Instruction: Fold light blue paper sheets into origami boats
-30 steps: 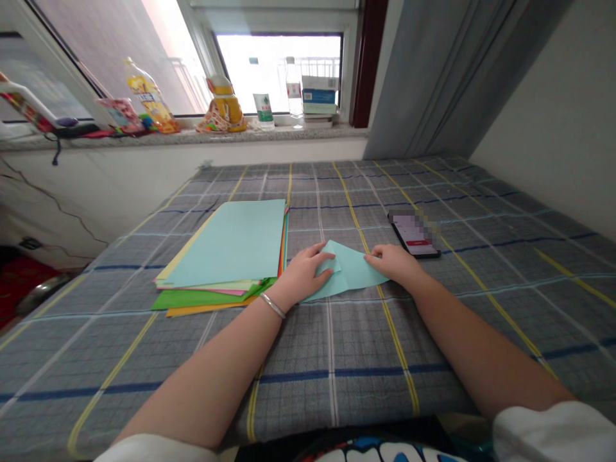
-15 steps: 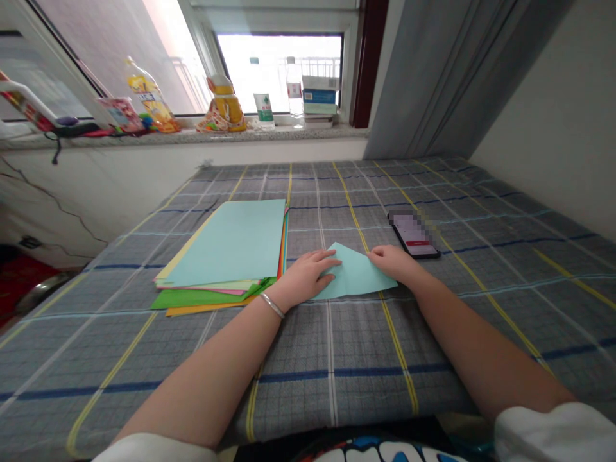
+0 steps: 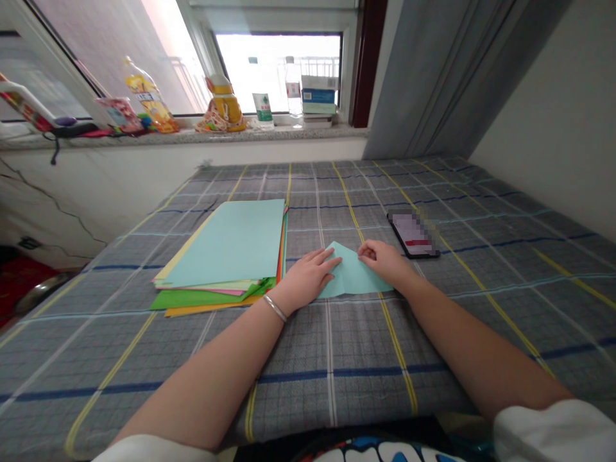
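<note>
A folded sheet of light blue paper [image 3: 353,279] lies on the checked cloth, its top coming to a point. My left hand [image 3: 308,276] rests flat on its left part with the fingers spread, hiding that side. At the upper right edge, my right hand [image 3: 382,262] has thumb and fingers pinched together on the paper. Close to my left hand is a stack of coloured paper [image 3: 231,240], a light blue sheet on top and green, orange, yellow and pink edges showing beneath.
Beyond my right hand lies a phone [image 3: 412,234], screen up. The grey checked cloth [image 3: 298,398] covers the whole surface. Along the windowsill [image 3: 178,136] stand a yellow-labelled bottle [image 3: 149,99], a green and white tube [image 3: 263,109], a clear bottle [image 3: 292,90] and boxes [image 3: 318,96].
My right hand has slid a little to the left and up along the paper's edge. My left hand stays in almost the same place.
</note>
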A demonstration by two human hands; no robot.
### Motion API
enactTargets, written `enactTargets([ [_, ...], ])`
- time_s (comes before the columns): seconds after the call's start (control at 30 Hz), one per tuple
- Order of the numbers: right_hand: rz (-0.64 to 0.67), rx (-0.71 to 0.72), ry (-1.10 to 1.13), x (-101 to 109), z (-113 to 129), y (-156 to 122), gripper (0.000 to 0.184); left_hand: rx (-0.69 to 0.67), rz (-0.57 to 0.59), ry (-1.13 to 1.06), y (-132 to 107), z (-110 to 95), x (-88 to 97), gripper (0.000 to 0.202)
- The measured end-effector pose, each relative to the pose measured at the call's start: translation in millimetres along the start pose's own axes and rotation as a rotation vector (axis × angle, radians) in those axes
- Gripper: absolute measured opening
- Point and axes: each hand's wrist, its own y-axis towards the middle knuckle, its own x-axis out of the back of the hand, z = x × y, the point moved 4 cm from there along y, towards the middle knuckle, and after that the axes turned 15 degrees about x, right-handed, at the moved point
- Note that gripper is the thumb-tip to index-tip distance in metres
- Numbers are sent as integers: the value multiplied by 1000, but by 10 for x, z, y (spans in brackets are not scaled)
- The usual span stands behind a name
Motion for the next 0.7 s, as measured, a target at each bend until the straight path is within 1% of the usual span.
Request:
enactTargets([
  [0.1, -48, 10, 17, -8, -40, 18, 6, 3, -26, 31, -2, 0, -3, 41],
  [0.23, -6, -2, -71, 18, -39, 11, 6, -12, -8, 94, -3, 9, -28, 41],
  [0.4, 16, -32, -76, 58, -12, -3, 7, -41, 22, 131, 2, -4, -27, 42],
  [0.53, 46, -35, -98, 60, 7, 1, 8, -29, 46, 165, -4, -17, -17, 42],
  [0.7, 76, 12, -251, 90, 94, -10, 14, -23, 83, 236, -48, -26, -61, 49],
])
